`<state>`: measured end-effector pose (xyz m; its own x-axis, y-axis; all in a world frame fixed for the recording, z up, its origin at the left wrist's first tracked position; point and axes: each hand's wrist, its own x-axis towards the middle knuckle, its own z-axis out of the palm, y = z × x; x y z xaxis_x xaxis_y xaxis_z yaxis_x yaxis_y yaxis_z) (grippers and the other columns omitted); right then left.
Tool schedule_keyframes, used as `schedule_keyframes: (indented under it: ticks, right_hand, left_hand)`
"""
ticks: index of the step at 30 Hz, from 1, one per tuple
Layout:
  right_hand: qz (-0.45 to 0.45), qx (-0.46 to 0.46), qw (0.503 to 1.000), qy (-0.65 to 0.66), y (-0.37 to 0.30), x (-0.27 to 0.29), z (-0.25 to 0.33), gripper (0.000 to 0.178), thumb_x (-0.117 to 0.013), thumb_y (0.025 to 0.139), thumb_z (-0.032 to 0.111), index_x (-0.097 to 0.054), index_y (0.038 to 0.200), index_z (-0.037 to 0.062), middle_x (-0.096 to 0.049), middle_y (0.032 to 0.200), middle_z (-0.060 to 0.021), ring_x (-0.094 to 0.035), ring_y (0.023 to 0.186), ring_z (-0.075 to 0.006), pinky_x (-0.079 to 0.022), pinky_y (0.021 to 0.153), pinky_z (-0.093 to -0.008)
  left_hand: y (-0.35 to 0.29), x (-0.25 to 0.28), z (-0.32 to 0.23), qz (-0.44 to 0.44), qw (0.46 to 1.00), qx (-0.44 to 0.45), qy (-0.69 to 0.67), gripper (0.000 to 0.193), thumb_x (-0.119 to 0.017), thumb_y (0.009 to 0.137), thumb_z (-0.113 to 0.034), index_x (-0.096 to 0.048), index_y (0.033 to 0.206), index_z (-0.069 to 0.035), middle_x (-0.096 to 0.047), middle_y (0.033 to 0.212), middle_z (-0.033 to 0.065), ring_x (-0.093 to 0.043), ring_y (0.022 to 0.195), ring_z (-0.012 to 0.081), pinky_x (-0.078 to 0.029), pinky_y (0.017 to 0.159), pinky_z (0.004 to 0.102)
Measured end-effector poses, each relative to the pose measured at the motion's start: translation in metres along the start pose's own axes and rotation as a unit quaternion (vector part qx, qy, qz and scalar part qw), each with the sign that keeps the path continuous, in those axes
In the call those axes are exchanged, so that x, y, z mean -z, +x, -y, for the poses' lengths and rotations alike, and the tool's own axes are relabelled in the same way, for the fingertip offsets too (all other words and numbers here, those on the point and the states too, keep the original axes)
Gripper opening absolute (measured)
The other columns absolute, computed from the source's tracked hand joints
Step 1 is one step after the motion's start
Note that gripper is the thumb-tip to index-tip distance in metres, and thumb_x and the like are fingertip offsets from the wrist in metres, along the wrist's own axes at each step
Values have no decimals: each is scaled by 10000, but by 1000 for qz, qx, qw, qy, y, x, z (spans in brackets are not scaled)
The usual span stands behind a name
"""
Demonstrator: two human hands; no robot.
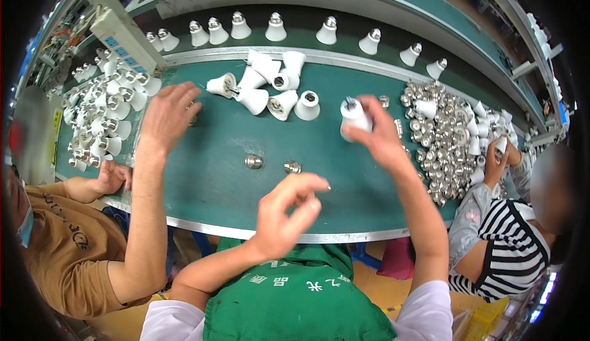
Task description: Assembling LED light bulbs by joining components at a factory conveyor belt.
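My right hand [382, 133] is closed around a white cone-shaped bulb housing [353, 117], held above the green table with thin wires showing at its top. My left hand [284, 215] hovers over the near edge, its index finger reaching out and its thumb apart from it. A tiny shiny speck shows by that fingertip, too small to name. Just beyond this hand lie two loose metal screw caps [253, 161], one of them close to the fingers. Farther back is a cluster of white bulb housings [252, 99], some lying and some upright.
A row of capped bulb housings [276, 27] stands along the far strip. Heaped metal caps [437, 144] lie at the right, capped housings [101, 113] at the left. A co-worker's hand [169, 117] reaches in from the left; another co-worker's hand [495, 156] holds a white part.
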<state>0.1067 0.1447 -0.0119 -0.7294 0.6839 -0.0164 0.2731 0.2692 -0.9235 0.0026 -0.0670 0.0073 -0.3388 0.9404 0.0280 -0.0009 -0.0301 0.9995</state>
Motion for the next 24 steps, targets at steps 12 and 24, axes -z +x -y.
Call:
schedule_keyframes:
  ticks: [12,24]
  right_hand:
    - [1,-4,930,367,-70,-79,26,452,-601,787,130,-468,1189,-27,-482,1194,-114,-482,1060,-175,-366,920,-304]
    - [70,198,967,146,-84,-35,-18,157,-501,709,-10,-611,819,-32,-623,857,-171,-589,809,-271,-448,756,-352]
  left_hand:
    - [15,2,39,46,862,153,-480,462,-475,892,-337,-357,1254,-76,-514,1063,71,-548,893,177,-489,726,331]
    - [-40,10,66,72,839,203,-500,289,-427,911,-338,-454,1105,-125,-516,870,24,-396,527,94,-305,408,220]
